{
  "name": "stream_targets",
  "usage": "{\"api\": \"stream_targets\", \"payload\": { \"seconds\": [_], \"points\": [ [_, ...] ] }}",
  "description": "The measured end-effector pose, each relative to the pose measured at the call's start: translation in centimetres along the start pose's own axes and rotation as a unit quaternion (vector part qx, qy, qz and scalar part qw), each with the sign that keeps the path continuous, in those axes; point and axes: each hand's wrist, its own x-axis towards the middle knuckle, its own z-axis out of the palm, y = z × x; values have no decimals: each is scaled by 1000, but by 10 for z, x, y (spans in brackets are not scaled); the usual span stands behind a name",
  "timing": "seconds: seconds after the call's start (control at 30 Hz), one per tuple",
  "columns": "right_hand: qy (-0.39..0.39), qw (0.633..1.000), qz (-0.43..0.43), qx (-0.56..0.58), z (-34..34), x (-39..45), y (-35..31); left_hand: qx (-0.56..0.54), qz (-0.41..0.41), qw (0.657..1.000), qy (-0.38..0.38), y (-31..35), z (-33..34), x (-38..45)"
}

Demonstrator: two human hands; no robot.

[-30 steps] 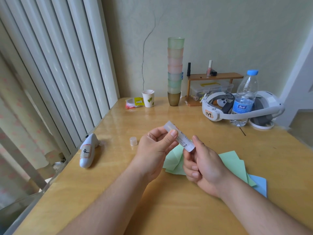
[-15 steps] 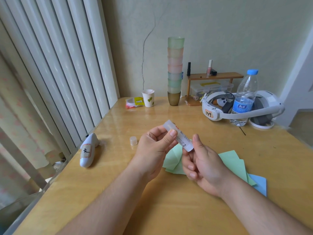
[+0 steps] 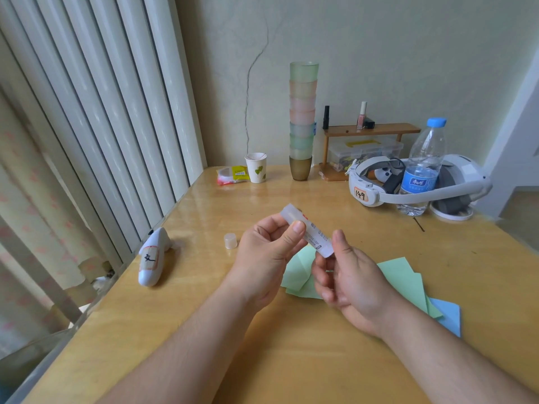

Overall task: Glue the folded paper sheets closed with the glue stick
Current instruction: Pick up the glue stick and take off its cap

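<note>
Head view: I am looking down on a yellow wooden table [image 3: 291, 360] with both bare forearms reaching in. My left hand [image 3: 265, 258] is pinching the upper part of the glue stick [image 3: 309, 230] between thumb and curled fingers, and the stick is being held in the air above the table, tilted, its open end pointing up and away to the left. My right hand [image 3: 350, 275] is holding the lower end of the same stick, thumb up against the base and fingers curled beneath it. The small translucent cap [image 3: 230, 240] is standing on the table just left of my left hand, apart from the stick. The folded paper sheets [image 3: 402, 275] are lying flat on the table below and behind my hands: green ones on top, a blue one sticking out at the right edge; whether any flap is glued I cannot tell. A white controller [image 3: 153, 259] is lying near the left table edge. Along the far edge are standing a paper cup [image 3: 256, 170], a tall stack of tumblers [image 3: 302, 118], a white headset [image 3: 408, 185] and a water bottle [image 3: 423, 167].
</note>
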Motion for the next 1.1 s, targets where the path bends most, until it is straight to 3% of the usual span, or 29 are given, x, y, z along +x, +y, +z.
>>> {"api": "stream_targets", "payload": {
  "seconds": [0.4, 0.63, 0.87, 1.1],
  "points": [
    [-9, 999, -46, -7, 2, -1, 1, 11, 6, 999, 39, 0, -2, 1],
    [-7, 1000, -9, -17, 1, -1, 0, 5, 4, 1000, 10, 0, 2, -1],
    [-18, 995, -87, -46, 3, -2, 3, 16, 7, 999, 33, 0, -2, 0],
    [-15, 998, -50, -47, 4, -4, 1, 14, 9, 1000, 15, 0, -2, 1]
  ]
}}
